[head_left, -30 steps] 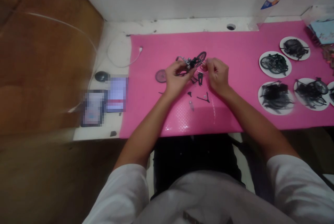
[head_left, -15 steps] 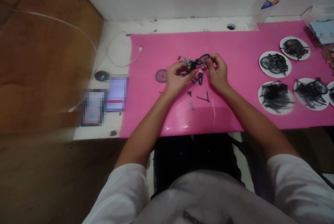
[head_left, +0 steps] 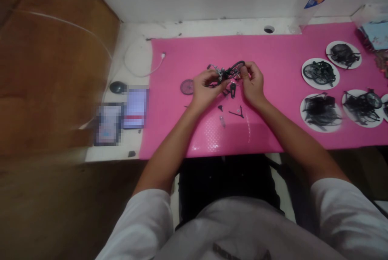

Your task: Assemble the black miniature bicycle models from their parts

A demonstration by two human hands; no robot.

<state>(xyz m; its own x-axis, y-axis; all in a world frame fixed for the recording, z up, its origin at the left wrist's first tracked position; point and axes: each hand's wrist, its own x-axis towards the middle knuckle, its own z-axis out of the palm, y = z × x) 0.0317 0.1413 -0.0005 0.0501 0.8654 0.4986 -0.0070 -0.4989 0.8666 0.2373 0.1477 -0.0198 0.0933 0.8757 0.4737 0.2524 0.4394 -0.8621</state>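
Between my hands, above the pink mat (head_left: 176,135), is a partly assembled black toy bicycle (head_left: 223,73) with silver handlebars. My left hand (head_left: 206,86) is closed around its handlebar and frame end. The fingers of my right hand (head_left: 252,82) pinch the spoked wheel (head_left: 237,68) at the other end. A loose toy wheel (head_left: 187,87) lies just left of my left hand. Below my hands are a black chain-guard-like part (head_left: 233,90), a small black saddle-like piece (head_left: 220,108), a thin black forked part (head_left: 237,112) and a small clear piece (head_left: 222,121).
At right stand several white plates (head_left: 303,120) of black bicycle parts. A clear plastic bottle (head_left: 312,3) is at the back. On the left are a black mouse (head_left: 118,87), two blurred phone-like devices (head_left: 109,124) and a white cable (head_left: 142,76).
The hands and toy bicycle hold almost the same pose. The view has shifted very slightly; nothing is let go or picked up.
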